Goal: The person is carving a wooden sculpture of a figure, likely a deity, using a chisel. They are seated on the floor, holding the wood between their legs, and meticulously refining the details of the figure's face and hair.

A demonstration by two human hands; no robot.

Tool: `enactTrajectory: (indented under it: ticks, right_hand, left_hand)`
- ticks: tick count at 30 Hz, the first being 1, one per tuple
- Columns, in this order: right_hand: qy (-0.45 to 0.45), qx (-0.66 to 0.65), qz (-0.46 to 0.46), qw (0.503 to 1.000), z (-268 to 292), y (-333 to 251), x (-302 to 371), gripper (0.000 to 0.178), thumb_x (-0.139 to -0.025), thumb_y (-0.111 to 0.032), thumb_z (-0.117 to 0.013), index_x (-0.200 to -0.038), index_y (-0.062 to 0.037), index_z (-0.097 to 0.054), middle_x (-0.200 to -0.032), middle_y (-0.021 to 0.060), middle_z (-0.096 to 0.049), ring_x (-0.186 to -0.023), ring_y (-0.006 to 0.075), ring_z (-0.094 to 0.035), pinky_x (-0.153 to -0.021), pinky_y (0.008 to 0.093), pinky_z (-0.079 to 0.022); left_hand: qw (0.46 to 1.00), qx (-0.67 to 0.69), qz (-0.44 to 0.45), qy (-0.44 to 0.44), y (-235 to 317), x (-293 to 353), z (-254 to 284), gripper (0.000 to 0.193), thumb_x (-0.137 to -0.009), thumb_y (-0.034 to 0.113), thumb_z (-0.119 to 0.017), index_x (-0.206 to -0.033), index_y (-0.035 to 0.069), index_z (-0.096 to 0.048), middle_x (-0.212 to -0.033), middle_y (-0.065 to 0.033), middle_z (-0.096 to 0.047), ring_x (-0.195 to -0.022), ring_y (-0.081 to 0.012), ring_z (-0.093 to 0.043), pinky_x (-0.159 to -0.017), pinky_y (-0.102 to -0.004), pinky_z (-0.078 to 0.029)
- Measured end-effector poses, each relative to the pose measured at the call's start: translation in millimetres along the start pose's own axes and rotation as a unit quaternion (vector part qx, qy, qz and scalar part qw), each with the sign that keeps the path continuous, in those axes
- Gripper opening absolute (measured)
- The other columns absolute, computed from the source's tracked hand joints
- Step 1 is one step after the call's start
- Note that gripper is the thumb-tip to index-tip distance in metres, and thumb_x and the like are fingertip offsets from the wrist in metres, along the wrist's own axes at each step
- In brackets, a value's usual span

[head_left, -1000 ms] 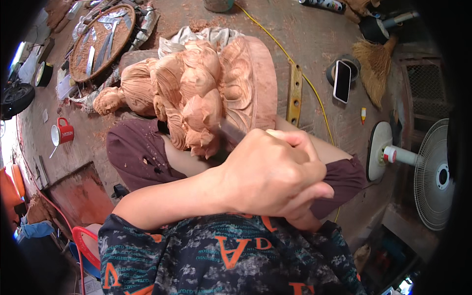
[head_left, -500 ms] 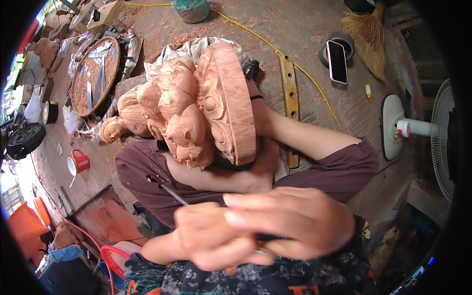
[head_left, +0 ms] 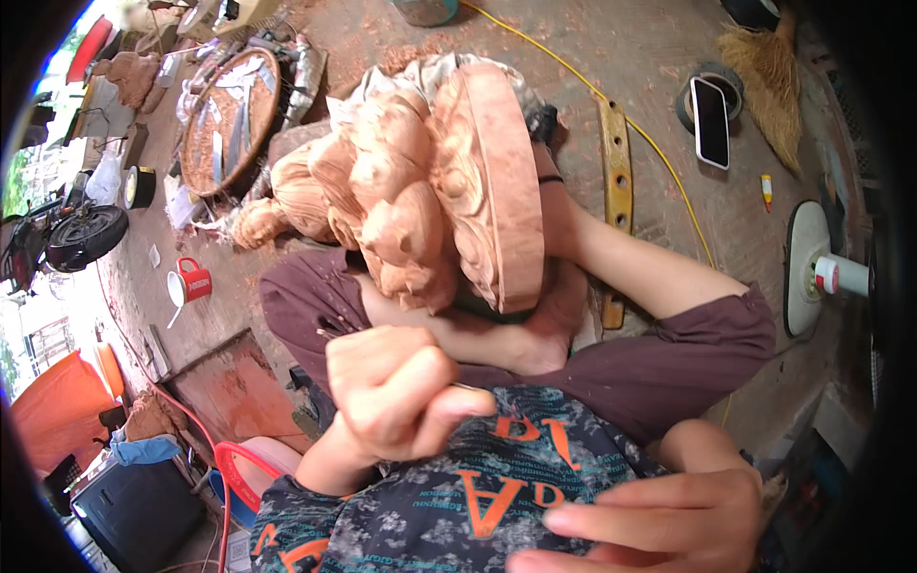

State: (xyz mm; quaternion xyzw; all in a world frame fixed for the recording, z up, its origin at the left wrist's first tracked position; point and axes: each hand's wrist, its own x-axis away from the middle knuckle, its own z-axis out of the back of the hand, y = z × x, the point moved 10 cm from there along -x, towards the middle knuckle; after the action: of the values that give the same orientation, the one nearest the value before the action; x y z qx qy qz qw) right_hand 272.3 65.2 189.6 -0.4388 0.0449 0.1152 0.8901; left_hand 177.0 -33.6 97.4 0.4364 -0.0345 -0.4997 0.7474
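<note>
My left hand [head_left: 392, 392] is closed in a fist in front of my chest. A thin carving tool runs through it, mostly hidden; a dark tip shows above the knuckles and a thin sliver by the thumb. Lower on the right, my right hand [head_left: 678, 516] has its fingers spread, with nothing seen in it, close to my shirt [head_left: 430, 506]. Beyond both hands a wooden carving [head_left: 401, 191] with rounded forms lies on its side by my crossed legs. Its thick, smooth-edged base [head_left: 506, 191] faces right. A pale cloth [head_left: 411, 72] shows behind it.
A round woven tray [head_left: 234, 129] of metal blades lies at the far left. To the left are a red mug [head_left: 191, 284] and a motorbike wheel [head_left: 88, 239]. On the right stand a yellow level [head_left: 616, 181], a phone [head_left: 709, 124], a broom [head_left: 764, 86] and a fan base [head_left: 808, 267].
My hands, together before, are now apart: the right moved down and right with its fingers spread, the left slightly up, still closed. The whole view has shifted, so the carving appears further right.
</note>
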Motion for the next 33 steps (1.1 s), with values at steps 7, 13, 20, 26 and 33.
enactTrajectory:
  ticks: [7, 13, 20, 26, 33]
  right_hand:
    - [0.181, -0.078, -0.035, 0.98, -1, 104, 12, 0.031, -0.077, -0.004, -0.062, -0.108, 0.0006, -0.065, -0.1, 0.0115, -0.069, -0.083, 0.02, -0.067, -0.073, 0.0276, -0.053]
    - [0.25, -0.062, -0.031, 0.966, -34, 129, -37, 0.045, -0.075, -0.018, -0.069, -0.115, 0.0014, -0.058, -0.095, 0.0157, -0.062, -0.085, 0.0279, -0.064, -0.075, 0.0355, -0.051]
    - [0.117, -0.173, -0.07, 0.975, -37, 126, -63, 0.062, -0.069, -0.014, -0.07, -0.124, 0.0047, -0.05, -0.106, 0.0165, -0.063, -0.101, 0.0228, -0.063, -0.088, 0.0326, -0.048]
    - [0.048, -0.219, -0.149, 0.963, -34, 142, -59, 0.05, -0.074, -0.007, -0.061, -0.122, 0.0058, -0.052, -0.111, 0.0112, -0.059, -0.103, 0.0138, -0.056, -0.087, 0.0269, -0.045]
    - [0.108, -0.183, -0.14, 0.967, -25, 145, -63, 0.04, -0.073, -0.005, -0.058, -0.112, 0.0039, -0.054, -0.101, 0.0072, -0.057, -0.094, 0.0123, -0.054, -0.082, 0.0247, -0.043]
  left_hand:
    - [0.977, 0.083, -0.195, 0.006, 59, -35, -27, 0.04, -0.071, 0.038, -0.07, -0.06, 0.01, -0.044, -0.058, -0.0012, -0.039, -0.046, -0.0161, -0.044, -0.041, -0.03, -0.033]
    - [0.959, 0.179, -0.218, 0.036, 17, -64, -43, 0.036, -0.078, 0.035, -0.068, -0.063, 0.008, -0.049, -0.059, -0.0056, -0.044, -0.051, -0.0233, -0.05, -0.047, -0.0354, -0.038]
    - [0.961, 0.216, -0.152, 0.079, -9, -67, -37, 0.033, -0.081, 0.033, -0.067, -0.064, 0.008, -0.055, -0.059, -0.0078, -0.052, -0.049, -0.0262, -0.052, -0.046, -0.0361, -0.038]
    - [0.969, 0.242, -0.027, 0.027, -27, -83, -50, 0.028, -0.086, 0.033, -0.062, -0.072, 0.009, -0.067, -0.059, -0.0123, -0.059, -0.053, -0.0317, -0.06, -0.048, -0.0422, -0.045]
    - [0.979, 0.201, 0.008, 0.03, -29, -91, -50, 0.029, -0.088, 0.037, -0.058, -0.078, 0.012, -0.07, -0.058, -0.0134, -0.058, -0.056, -0.0303, -0.062, -0.049, -0.039, -0.046]
